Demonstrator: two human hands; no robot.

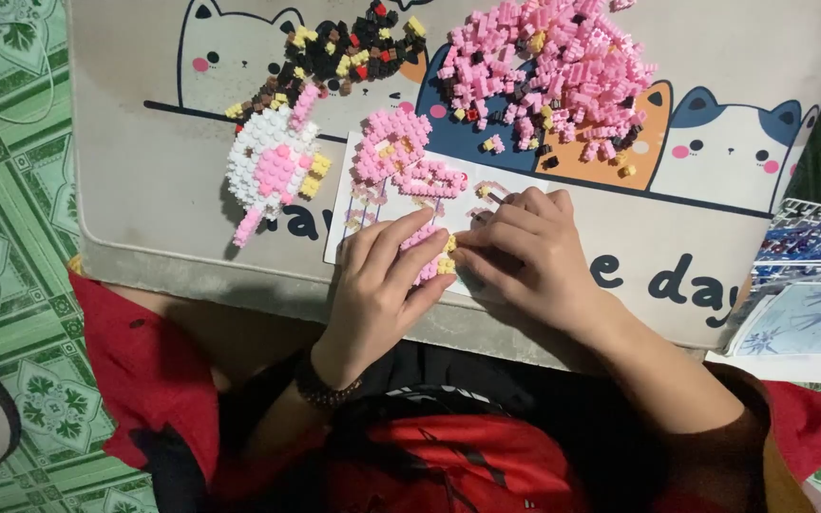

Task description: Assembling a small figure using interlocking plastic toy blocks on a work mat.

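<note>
Two hands logged from the head view, my only feed. Left hand [380, 285]: fingers curled together around a small pink block piece [427, 249] with yellow bits at its edge, held over the lower part of a white instruction sheet [358, 204]. Right hand [525, 255]: fingertips pinched against the same piece from the other side; I cannot tell whether a loose brick sits between them.

Items around them, on the grey desk mat [144, 190] printed with cartoon cats and dark lettering:
- pink flat assembly [393, 152], lying on the sheet's top edge, just above the hands;
- white-and-pink round figure [273, 166], left of the sheet, apart from it;
- dark mixed brick pile [349, 52], brown, black, yellow, red, top centre;
- pink brick pile [553, 66], top right, largest heap.

Far right, off the mat: pale blue printed sheet [805, 323] with line drawings.
</note>
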